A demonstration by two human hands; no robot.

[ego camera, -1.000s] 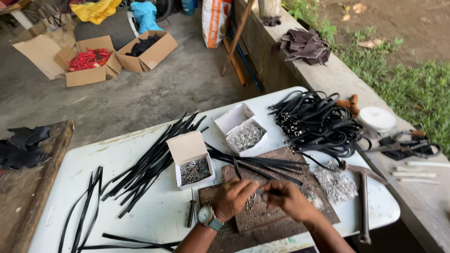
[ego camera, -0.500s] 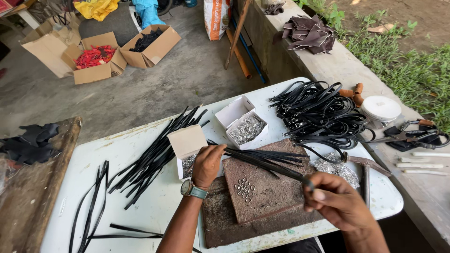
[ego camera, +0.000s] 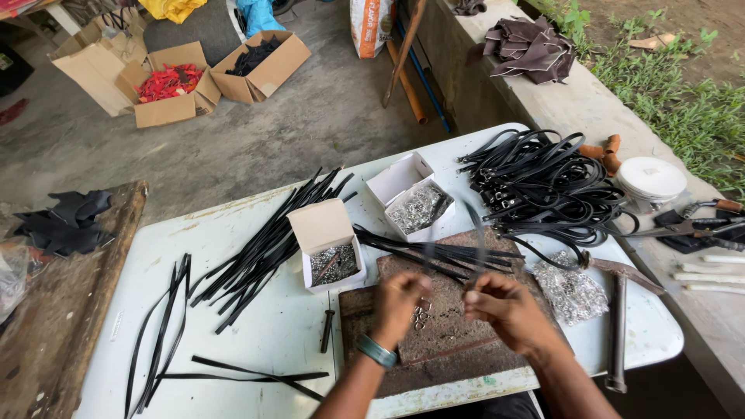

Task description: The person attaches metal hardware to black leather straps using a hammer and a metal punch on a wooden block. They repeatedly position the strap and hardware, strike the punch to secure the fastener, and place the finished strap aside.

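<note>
Both hands have come together over the stone slab on the desk, left hand and right hand each with fingers pinched on a thin black strap. Blurred, it arcs upward between them; it looks light and limp, best gripped near its ends.

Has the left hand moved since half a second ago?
Yes. The left hand left the small white box and came back over the stone slab, close to the right hand.

Both forearms reach in from the lower edge, converging. The left hand, a watch at its wrist, is curled closed. The right hand is likewise pinched shut, close beside it.
</note>
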